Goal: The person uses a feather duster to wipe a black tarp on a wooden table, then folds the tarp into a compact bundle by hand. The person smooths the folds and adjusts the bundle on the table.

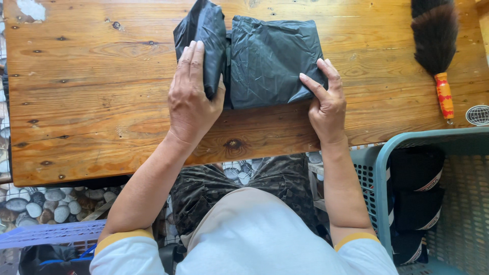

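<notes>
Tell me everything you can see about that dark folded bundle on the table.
The dark folded bundle looks like thin, crinkly, glossy charcoal plastic or fabric, folded into a flat rectangle on the wooden table. Its left flap stands raised, gripped by the left hand. The right hand pinches its lower right corner.

Crinkled black plastic on varnished wood

The bag (265,61) is thin, creased, faintly glossy plastic; the counter (102,91) under it is knotty, glossy wood; right of the bag, a soft-bristled brush (435,40).
</notes>
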